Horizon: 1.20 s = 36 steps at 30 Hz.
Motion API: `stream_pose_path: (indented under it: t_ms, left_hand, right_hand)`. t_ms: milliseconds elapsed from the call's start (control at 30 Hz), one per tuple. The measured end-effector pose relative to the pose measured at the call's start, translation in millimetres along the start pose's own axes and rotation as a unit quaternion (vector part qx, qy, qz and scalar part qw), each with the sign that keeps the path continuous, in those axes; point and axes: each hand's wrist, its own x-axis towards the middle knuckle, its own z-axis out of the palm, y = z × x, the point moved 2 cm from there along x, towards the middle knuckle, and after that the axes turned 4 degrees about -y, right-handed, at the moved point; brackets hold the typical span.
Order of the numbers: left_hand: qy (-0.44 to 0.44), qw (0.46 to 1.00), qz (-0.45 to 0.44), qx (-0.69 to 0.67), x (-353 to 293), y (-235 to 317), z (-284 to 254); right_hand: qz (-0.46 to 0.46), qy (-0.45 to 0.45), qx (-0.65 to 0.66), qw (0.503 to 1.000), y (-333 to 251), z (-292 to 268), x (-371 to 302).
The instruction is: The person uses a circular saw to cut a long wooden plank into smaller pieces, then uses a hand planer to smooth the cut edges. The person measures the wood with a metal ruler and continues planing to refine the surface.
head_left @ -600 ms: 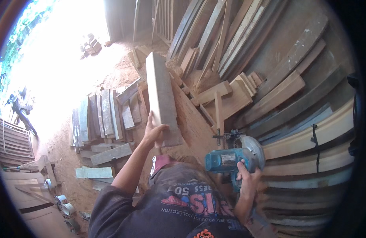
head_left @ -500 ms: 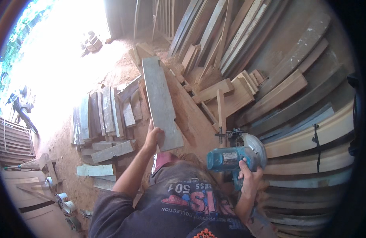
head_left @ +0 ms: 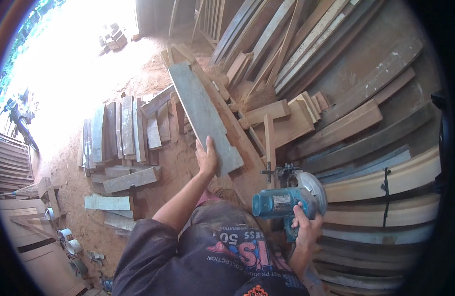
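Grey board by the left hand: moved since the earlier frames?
Yes. The grey board has swung its near end, by the left hand, rightward, away from the row of boards at left.

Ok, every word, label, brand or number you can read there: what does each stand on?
Dark shirt: pale and pink lettering with a number, upside down, partly legible; I don't transcribe print.
Pale label on the blue-green circular saw in the right hand: too small to read.
Grey board at the left hand: no text visible.
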Motion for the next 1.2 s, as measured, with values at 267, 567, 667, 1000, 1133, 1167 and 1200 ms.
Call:
stream_pose_path:
  t_ms: [267, 567, 667, 1000, 1133, 1167, 1200]
  left_hand:
    - [0.022, 0.997, -0.007, 0.076, 11.9, 16.0, 0.8]
    - [-0.028, 0.996, 0.011, 0.087, 14.3, 14.3, -9.3]
    - [-0.07, 0.994, 0.029, 0.083, 11.6, 18.0, -10.0]
    - [-0.236, 0.956, -0.111, -0.138, 9.1, 18.6, -40.4]
    - [-0.228, 0.954, -0.13, -0.148, -11.5, 3.5, -77.9]
    - [-0.23, 0.949, -0.133, -0.169, -21.0, 1.6, -80.0]
    - [-0.229, 0.945, -0.144, -0.185, -29.1, 1.2, -82.4]
  right_hand:
    - [-0.007, -0.008, -0.027, 1.0, -11.0, 3.0, -9.2]
    - [-0.005, -0.09, -0.08, 0.993, -34.5, 19.6, -15.7]
    - [-0.032, -0.128, -0.123, 0.983, -37.4, 28.9, -15.0]
    - [-0.042, -0.254, -0.166, 0.952, -37.5, 70.3, -21.7]
    - [-0.048, -0.288, -0.201, 0.935, -32.1, 77.4, -17.7]
    - [-0.051, -0.291, -0.203, 0.934, -29.1, 79.2, -15.4]
    - [-0.061, -0.294, -0.203, 0.932, -26.2, 82.0, -13.2]
